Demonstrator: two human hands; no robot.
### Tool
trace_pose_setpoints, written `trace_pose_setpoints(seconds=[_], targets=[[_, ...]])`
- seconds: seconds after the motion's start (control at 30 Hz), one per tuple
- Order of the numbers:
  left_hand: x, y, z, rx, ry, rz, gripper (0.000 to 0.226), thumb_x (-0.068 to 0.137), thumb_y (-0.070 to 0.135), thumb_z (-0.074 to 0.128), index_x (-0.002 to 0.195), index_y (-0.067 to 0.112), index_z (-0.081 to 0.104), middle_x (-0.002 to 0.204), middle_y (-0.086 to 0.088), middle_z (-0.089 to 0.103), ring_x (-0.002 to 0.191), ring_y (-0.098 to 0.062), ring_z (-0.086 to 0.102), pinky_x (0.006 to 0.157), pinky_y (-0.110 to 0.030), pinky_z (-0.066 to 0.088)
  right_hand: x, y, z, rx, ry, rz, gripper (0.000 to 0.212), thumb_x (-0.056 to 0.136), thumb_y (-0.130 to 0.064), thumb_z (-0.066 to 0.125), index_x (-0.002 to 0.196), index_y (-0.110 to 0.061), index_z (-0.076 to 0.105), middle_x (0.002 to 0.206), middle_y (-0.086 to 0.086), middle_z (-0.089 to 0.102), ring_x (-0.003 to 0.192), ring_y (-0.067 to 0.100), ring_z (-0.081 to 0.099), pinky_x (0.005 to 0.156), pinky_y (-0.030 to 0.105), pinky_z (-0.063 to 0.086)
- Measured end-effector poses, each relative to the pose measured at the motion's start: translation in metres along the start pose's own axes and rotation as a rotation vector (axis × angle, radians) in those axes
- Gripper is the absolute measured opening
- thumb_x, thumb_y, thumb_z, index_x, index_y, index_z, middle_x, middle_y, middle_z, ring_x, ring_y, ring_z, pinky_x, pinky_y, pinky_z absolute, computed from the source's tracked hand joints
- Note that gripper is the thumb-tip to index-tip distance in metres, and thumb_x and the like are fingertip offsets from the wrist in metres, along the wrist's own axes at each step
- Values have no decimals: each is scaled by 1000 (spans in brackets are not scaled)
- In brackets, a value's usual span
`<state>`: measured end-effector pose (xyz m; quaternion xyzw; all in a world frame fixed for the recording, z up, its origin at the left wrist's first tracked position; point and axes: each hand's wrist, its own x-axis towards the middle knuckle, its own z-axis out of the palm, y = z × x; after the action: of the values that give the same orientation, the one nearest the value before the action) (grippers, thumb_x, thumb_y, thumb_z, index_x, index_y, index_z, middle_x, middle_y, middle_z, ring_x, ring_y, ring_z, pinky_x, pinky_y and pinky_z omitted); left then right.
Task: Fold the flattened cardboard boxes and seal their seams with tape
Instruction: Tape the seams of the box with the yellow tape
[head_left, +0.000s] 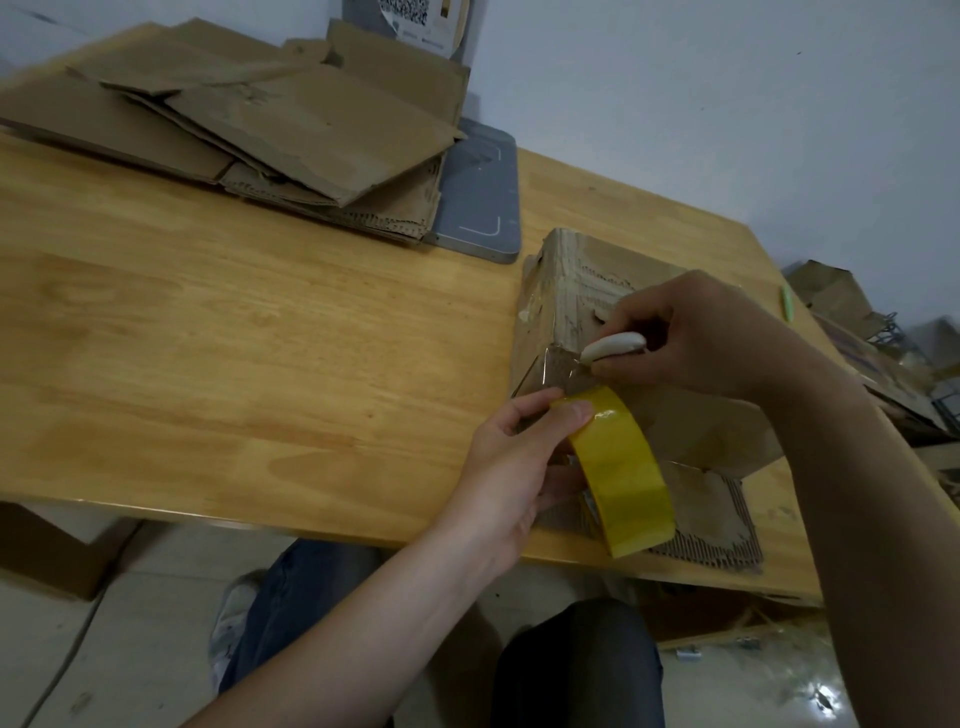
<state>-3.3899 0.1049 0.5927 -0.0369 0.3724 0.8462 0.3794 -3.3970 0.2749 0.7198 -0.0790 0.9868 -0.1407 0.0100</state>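
Note:
A folded brown cardboard box stands on the wooden table at the right. My left hand grips a yellow tape roll at the box's near corner, thumb on the roll's top. A clear strip of tape runs from the roll up to the box. My right hand holds a small white cutter against that strip at the box's edge. One lower box flap lies flat on the table by the near edge.
A stack of flattened cardboard boxes lies at the table's far left, partly on a grey scale. A green pen rests at the right edge. More cardboard is piled on the floor at right; my legs are below.

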Motion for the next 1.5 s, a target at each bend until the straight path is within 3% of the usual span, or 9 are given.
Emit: trace_pose_setpoints(seconds=[0.17,0.3,0.47,0.57,0.8,1.1,1.3,1.4,1.5], targets=[[-3,-2,1,-7,0,16,44,86,20,79,126,17,62,95,-8,76,77,-25,72,79,-42,62,7,-15,0,18,-66,-36,15,82,-34,82,96,-38,80,73,-26,70,69,5,62,57,13,41],[-5,-2,2,1,1,23,41,87,20,79,124,17,64,97,-10,76,81,-27,72,84,-44,61,12,-23,4,19,-116,-45,16,82,-22,83,97,-27,82,57,-39,57,65,-13,58,59,4,39],[-4,-1,3,6,6,16,43,87,20,79,127,16,63,105,-13,77,82,-26,74,80,-42,62,16,-29,11,-1,-139,0,19,80,-24,84,98,-30,83,74,-26,70,74,-13,62,62,5,42],[-4,-2,3,4,9,13,44,86,20,80,127,17,63,106,-14,77,81,-25,74,77,-40,63,17,-27,12,-27,-146,-1,18,81,-24,84,98,-30,82,74,-26,67,72,-15,60,63,4,41],[-4,-3,1,36,10,16,39,86,21,80,123,21,65,96,-7,76,72,-21,71,67,-34,60,9,-4,7,-80,-80,-6,3,81,-29,83,83,-28,81,67,-18,69,62,2,62,54,16,44],[-9,-5,0,99,9,29,38,86,20,81,120,25,66,99,-8,76,66,-22,70,70,-36,61,2,7,8,-59,-25,9,12,75,-39,78,76,-27,77,63,-9,66,59,11,57,50,22,39],[-12,2,-4,155,54,51,34,89,24,78,121,24,67,94,-7,75,82,-28,68,96,-50,57,-7,9,13,33,50,-23,13,78,-34,83,77,-23,77,63,-9,65,57,5,53,52,16,36],[-18,1,-7,174,69,65,36,88,25,79,122,25,67,97,-9,72,80,-26,65,86,-40,59,-13,9,18,68,63,-49,7,80,-22,85,85,-21,80,65,-22,64,62,2,58,55,11,38],[-25,5,-8,185,90,99,35,88,24,79,121,26,67,83,-4,71,67,-19,62,68,-33,59,-20,12,24,121,80,-85,15,83,-23,82,98,-25,81,81,-17,73,74,3,65,62,12,43]])
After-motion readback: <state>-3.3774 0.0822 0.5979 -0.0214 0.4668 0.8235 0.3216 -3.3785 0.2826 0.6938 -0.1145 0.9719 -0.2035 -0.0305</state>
